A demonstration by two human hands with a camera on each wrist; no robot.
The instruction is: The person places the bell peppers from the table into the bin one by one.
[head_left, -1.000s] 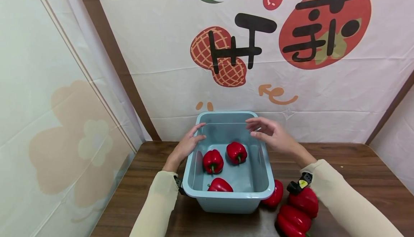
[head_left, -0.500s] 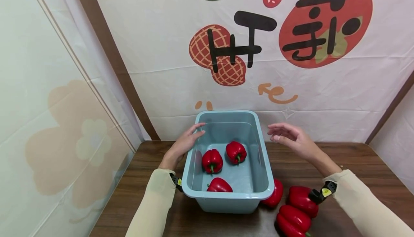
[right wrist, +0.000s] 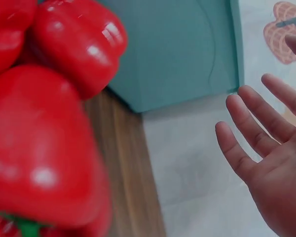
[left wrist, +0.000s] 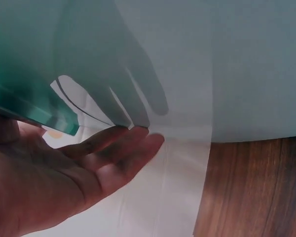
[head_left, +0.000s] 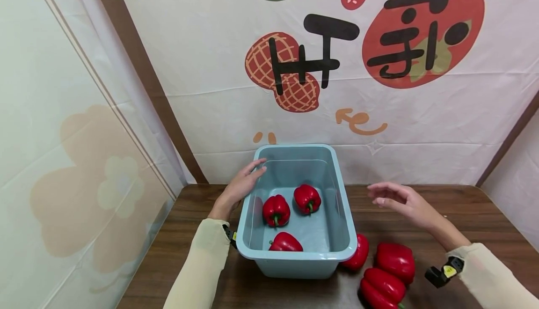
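My left hand (head_left: 240, 187) rests at the left rim of a light blue plastic bin (head_left: 347, 206), thumb and index finger reaching over the edge. In the left wrist view, its other fingers (left wrist: 143, 148) lie slightly bent with tips at the bin's outer wall (left wrist: 256, 74). Inside the bin sit three red bell peppers, one at the left (head_left: 276, 209), one farther back (head_left: 306, 198), one near the front (head_left: 286, 242). To the right of the bin, my right hand (head_left: 408, 203) hovers over the table, holding nothing, its fingers loosely bent and spread apart.
Beside the bin's front right corner, more red bell peppers lie on the brown wooden table (head_left: 202, 239): one against the bin (head_left: 357, 253), one farther right (head_left: 396, 262), one nearer the front (head_left: 381, 288). A printed white curtain (head_left: 219, 112) hangs close behind the bin.
My right hand has moved from over the bin's right rim out to the right and lower, past the bin. The left hand stays at the left rim; the peppers have not moved.
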